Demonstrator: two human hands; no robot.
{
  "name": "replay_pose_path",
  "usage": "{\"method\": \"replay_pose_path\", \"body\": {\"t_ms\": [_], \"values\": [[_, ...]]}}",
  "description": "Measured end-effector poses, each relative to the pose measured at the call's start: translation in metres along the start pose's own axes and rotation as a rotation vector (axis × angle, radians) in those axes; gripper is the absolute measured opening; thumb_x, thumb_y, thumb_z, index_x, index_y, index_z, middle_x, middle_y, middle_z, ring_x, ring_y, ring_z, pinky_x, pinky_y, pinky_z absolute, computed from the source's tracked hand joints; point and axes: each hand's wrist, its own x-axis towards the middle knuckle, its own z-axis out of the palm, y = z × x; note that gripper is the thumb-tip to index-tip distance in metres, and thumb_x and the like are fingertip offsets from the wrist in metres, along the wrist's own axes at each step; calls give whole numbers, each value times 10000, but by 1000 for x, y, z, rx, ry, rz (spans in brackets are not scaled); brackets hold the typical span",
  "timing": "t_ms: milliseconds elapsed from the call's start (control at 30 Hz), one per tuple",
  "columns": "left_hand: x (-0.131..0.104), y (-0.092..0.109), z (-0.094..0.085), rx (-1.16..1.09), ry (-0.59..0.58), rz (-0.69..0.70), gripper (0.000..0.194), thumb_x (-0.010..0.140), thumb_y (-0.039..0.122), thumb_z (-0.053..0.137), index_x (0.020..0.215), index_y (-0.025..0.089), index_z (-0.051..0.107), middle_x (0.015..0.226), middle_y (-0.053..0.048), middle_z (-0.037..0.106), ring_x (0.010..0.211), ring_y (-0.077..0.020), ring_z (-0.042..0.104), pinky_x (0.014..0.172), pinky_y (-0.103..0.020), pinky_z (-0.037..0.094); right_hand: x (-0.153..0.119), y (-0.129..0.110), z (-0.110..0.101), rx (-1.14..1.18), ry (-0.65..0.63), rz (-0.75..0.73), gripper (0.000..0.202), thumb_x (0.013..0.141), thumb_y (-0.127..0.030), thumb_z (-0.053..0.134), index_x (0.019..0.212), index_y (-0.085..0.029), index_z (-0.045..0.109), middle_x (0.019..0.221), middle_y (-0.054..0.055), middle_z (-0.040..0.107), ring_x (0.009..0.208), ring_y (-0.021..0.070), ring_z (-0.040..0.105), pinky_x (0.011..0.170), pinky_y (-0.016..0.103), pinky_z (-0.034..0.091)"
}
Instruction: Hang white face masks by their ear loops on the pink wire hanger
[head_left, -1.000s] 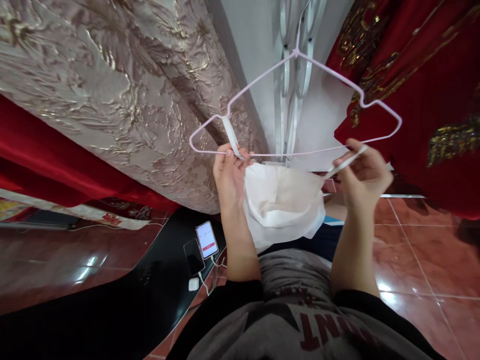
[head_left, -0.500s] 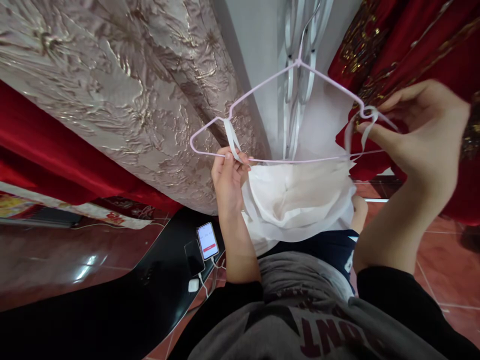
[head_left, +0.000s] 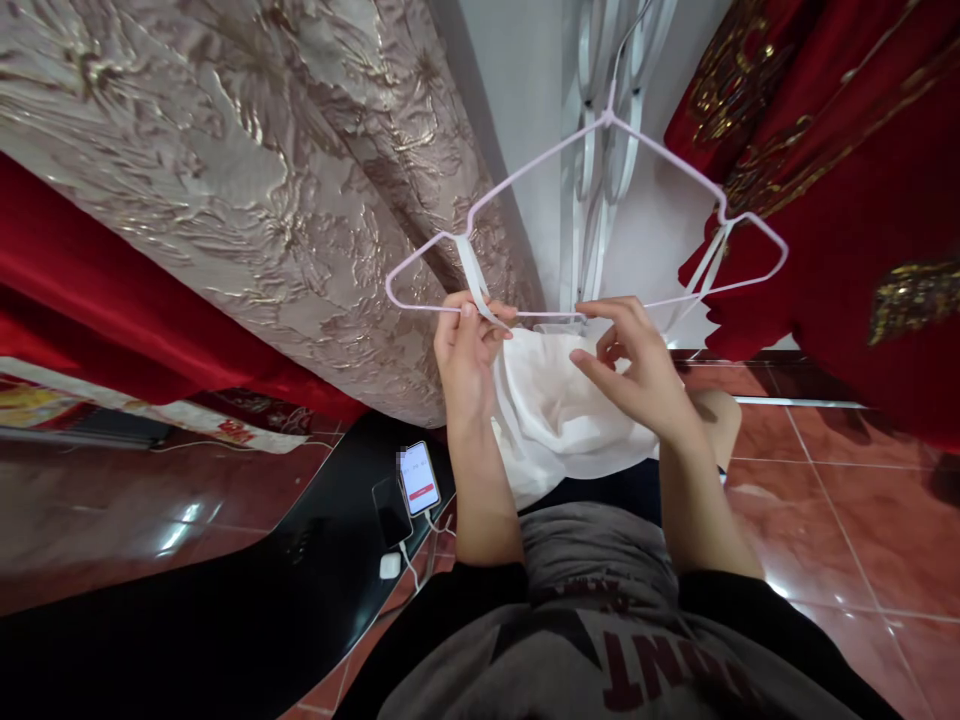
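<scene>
A pale pink clothes hanger [head_left: 607, 118] hangs in front of me, its thin hook running up out of view. From it a white garment [head_left: 551, 410] drops towards my lap, with one loop strap over each shoulder notch. My left hand [head_left: 466, 350] is closed around the hanger's bottom bar, beside the left strap [head_left: 470, 270]. Over the garment's top edge, my right hand [head_left: 637, 375] has thumb and fingers apart, with its fingertips close to the bar; whether they touch it I cannot tell. The right strap [head_left: 709, 262] is looped in the right notch.
Shiny beige textured fabric [head_left: 285, 210] hangs on the left, red cloth [head_left: 840, 230] with gold trim on the right. White curved metalwork [head_left: 589, 180] stands behind the hanger. Two phones with cables, one lit [head_left: 418, 477], and a small white case [head_left: 390, 566] lie on a black surface [head_left: 225, 610].
My right hand has let go of the right strap and moved left and down to the garment's top edge. The right strap now sits in the notch. My left hand keeps its hold.
</scene>
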Motion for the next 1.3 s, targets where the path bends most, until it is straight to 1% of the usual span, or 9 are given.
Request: {"method": "replay_pose_path", "body": {"t_ms": [100,267,400,500,633,767,1000,1200,1300], "values": [[-3,-1,-8,51,-47,-24,369,1010,614,783,1072,251,755,1059,-83,852,910,-199,803,769,-292,616,-8,9,15,-4,92,5,360,991,-296,737,1350,-309,712,1304,55,681,694,96,542,667,329,590],[-14,31,-32,370,-370,-91,374,985,571,840,1152,236,834,1127,-119,854,1104,-236,797,974,-329,610,-10,20,15,14,194,-4,331,996,-301,738,1327,-310,740,1303,55,675,664,85,501,642,325,563],[-12,69,-31,270,-426,-101,396,1008,608,784,1113,239,877,1013,-125,847,950,-251,801,642,-309,578,-10,22,12,51,206,1,299,1006,-314,733,1303,-334,761,1301,49,684,678,98,501,640,330,554],[7,83,-21,104,-306,-13,505,942,737,762,1153,292,876,1207,-114,856,1163,-320,811,559,-340,555,-12,20,11,61,181,20,285,1017,-338,724,1299,-343,771,1303,48,697,672,99,504,634,330,552],[29,71,-25,125,-44,209,323,1007,648,680,1168,425,849,1516,36,768,1612,-328,555,808,-400,642,-12,17,8,64,150,35,314,1018,-346,715,1326,-338,777,1295,50,708,679,99,506,625,314,554],[21,41,-37,167,247,262,204,993,383,769,1183,401,842,1532,26,759,1588,-326,582,800,-351,597,-11,17,7,60,140,27,330,1010,-316,717,1332,-330,784,1302,52,711,701,102,515,630,306,555],[-6,16,-7,99,-18,-62,381,1006,616,779,1026,235,768,1070,-128,838,1088,-300,825,656,-306,594,-17,9,19,109,120,-30,400,1018,-308,729,1411,-377,755,1384,60,707,723,112,567,683,347,584],[-5,14,11,50,28,-54,361,1076,528,733,877,232,675,826,-46,764,906,-213,816,660,-259,591,-13,34,-21,139,711,-80,307,949,-304,786,1253,-333,816,1232,65,751,683,112,547,584,304,456],[-4,12,9,35,50,-60,370,1084,520,725,871,223,667,814,-34,760,876,-187,813,650,-231,577,1,37,-53,143,670,67,256,889,-282,772,1132,-257,846,987,43,764,553,69,432,488,253,317]]}}
